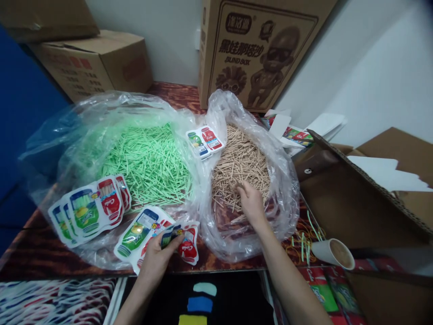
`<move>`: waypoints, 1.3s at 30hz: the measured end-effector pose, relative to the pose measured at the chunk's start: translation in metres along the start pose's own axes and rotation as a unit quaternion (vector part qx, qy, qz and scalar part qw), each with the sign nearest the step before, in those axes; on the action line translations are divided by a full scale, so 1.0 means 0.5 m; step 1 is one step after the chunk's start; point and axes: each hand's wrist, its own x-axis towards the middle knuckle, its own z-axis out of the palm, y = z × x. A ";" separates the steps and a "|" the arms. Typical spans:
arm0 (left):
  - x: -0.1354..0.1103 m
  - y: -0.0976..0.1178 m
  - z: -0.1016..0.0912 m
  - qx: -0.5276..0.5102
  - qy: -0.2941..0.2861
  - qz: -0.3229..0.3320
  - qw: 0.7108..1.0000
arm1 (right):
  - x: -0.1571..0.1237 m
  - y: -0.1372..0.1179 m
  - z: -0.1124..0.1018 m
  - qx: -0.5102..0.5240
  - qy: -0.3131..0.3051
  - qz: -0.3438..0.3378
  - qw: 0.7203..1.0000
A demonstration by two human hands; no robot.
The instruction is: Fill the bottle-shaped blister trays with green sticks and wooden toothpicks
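My left hand (pixel 161 253) is closed on a printed pouch (pixel 188 243) with a red Cola bottle on it, folded or bent at the thumb. Another pouch (pixel 138 230) with a green bottle lies flat just behind that hand. My right hand (pixel 250 203) is at the near edge of a heap of short brown sticks (pixel 241 158), fingertips pinched together among them; how many sticks they hold is hidden. The sticks rest in an opened clear plastic bag (pixel 282 212). To the left, a second clear bag (pixel 81 149) holds a heap of light green sticks (pixel 152 162).
Several filled pouches (pixel 84 212) are stacked at left, with more pouches (pixel 205 141) between the bags. Cardboard boxes (pixel 125 67) and a Blind Box carton (pixel 257 54) stand behind. At right are an open carton (pixel 331 194), rubber bands (pixel 294 243) and a tipped paper cup (pixel 321 253).
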 end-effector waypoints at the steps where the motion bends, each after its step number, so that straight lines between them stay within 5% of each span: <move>1: 0.000 0.000 -0.001 -0.001 -0.001 -0.001 1.000 | 0.004 -0.002 -0.006 -0.018 0.012 -0.014 1.000; 5: -0.003 -0.001 -0.002 -0.007 -0.001 0.005 1.000 | -0.016 -0.009 0.003 0.119 0.022 -0.007 0.993; 9: -0.007 0.003 -0.002 0.000 -0.002 0.005 1.000 | -0.074 -0.018 0.036 0.237 -0.034 0.004 0.971; 17: 0.002 0.008 0.004 0.037 -0.023 0.029 0.999 | -0.150 -0.035 0.073 0.179 -0.112 -0.057 0.976; 21: 0.000 -0.004 0.000 0.085 -0.039 0.093 0.991 | -0.156 -0.050 0.079 0.156 -0.127 -0.107 0.974; 24: -0.013 0.003 0.000 0.187 -0.073 0.260 0.945 | -0.158 -0.049 0.085 0.142 -0.135 -0.129 0.972; 27: -0.024 0.020 0.017 0.300 -0.129 0.420 0.847 | -0.160 -0.025 0.093 0.121 -0.127 -0.151 0.973; 31: -0.010 0.025 0.057 0.393 -0.182 0.486 0.759 | -0.163 0.023 0.101 0.086 -0.103 -0.160 0.978; 34: 0.011 0.011 0.078 0.426 -0.201 0.487 0.735 | -0.166 0.047 0.104 0.085 -0.107 -0.126 0.983; 39: 0.023 0.004 0.081 0.410 -0.199 0.486 0.746 | -0.169 0.058 0.108 0.098 -0.108 -0.092 0.985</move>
